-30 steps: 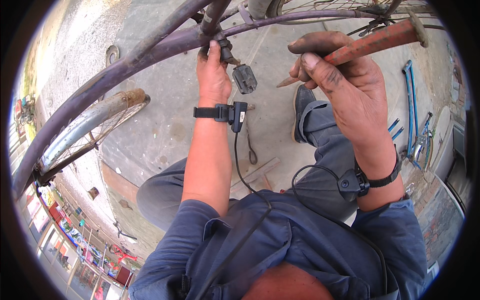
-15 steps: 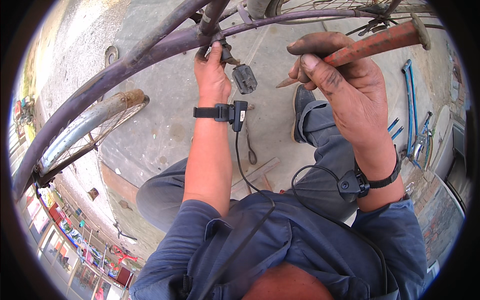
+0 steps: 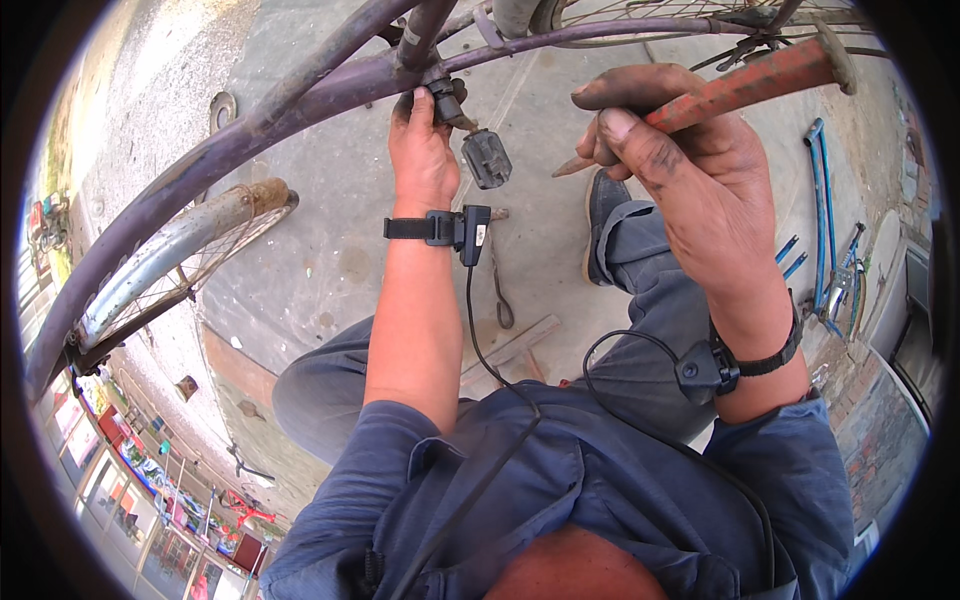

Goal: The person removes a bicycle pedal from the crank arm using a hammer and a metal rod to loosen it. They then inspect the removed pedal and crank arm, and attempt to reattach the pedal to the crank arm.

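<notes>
A purple bicycle frame [image 3: 330,95] crosses the top of the view. Below it, a black pedal [image 3: 487,160] hangs on a short dark crank arm [image 3: 450,108]. My left hand [image 3: 425,150] is closed round the crank arm, thumb on top and the other fingers partly hidden behind it. Close to me on the right, my right hand [image 3: 690,165] grips a red cold chisel [image 3: 745,92] between thumb and fingers. The chisel's flattened, worn head points up to the right, and its tapered tip points left toward the pedal, apart from it.
A wheel under a silver mudguard [image 3: 190,250] stands at the left. On the concrete floor between my legs lie a metal rod with a looped end [image 3: 503,300] and a wooden strip [image 3: 512,350]. A blue bicycle frame [image 3: 818,220] lies at the right.
My left hand has shifted slightly down and left, showing more of the crank arm; the pedal has moved a little with it. My right hand and the chisel have barely moved.
</notes>
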Demonstrator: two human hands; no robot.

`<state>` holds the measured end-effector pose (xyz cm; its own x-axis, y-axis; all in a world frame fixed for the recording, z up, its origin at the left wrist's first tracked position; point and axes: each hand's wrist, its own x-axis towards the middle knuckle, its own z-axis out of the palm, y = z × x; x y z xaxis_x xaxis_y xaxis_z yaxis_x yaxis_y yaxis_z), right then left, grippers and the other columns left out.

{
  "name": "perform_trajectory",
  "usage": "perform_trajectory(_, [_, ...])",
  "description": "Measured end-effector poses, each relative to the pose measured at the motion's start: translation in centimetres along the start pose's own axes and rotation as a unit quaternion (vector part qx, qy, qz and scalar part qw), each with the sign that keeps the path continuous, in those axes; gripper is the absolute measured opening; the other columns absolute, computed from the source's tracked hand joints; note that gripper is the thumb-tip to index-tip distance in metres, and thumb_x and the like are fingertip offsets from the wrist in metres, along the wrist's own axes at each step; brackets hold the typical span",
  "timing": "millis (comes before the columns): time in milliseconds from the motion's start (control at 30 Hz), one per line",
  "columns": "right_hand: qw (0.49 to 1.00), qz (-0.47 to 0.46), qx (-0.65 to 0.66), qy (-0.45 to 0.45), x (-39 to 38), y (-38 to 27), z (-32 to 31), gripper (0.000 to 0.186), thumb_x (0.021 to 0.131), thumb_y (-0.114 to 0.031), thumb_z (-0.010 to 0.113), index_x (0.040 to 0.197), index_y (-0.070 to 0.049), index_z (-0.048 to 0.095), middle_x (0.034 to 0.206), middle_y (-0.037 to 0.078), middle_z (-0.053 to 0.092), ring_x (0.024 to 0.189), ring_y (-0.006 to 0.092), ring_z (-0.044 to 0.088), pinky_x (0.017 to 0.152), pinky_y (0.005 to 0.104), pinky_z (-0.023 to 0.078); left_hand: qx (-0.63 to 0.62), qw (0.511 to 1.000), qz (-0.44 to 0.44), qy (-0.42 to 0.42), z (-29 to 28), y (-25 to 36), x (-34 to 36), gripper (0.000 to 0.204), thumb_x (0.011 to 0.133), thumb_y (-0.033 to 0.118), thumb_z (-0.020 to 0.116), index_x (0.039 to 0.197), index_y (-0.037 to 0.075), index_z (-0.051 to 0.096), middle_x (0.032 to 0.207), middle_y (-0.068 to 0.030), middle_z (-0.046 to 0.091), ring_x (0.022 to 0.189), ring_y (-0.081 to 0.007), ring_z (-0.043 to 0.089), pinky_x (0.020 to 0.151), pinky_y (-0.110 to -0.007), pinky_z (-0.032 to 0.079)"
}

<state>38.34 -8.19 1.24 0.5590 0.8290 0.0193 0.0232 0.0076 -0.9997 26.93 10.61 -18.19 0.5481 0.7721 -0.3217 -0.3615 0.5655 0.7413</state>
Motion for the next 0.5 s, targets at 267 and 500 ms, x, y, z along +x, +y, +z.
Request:
perform_trajectory(267, [0.971,0.137,-0.166,-0.107,1.3,3.5,-0.4,0.016,0.097,-0.01,0.06,0.108,-0.002,0.067,0.082,0.0,0.06,0.078,0.0093,0.054,0.071,0.0284,0.046,0.092,0.996,-0.017,-0.005,-0.1,0.1,0.3,0.048,0.098,0.021,0.068,0.134,-0.003,0.047,0.106,-0.012,0.068,0.097,-0.0199,0.066,0.078,-0.034,0.052])
perform_trajectory(500, [0.822,0.204,-0.442,-0.297,5.1,15.1,-1.0,0.03,0.096,-0.032,0.06,0.11,-0.007,0.068,0.097,0.017,0.071,0.093,0.0379,0.067,0.081,0.0489,0.051,0.131,0.99,-0.04,-0.015,-0.4,0.8,-0.1,0.052,0.094,0.034,0.074,0.126,-0.002,0.054,0.105,-0.0088,0.065,0.093,-0.0153,0.06,0.081,-0.032,0.049])
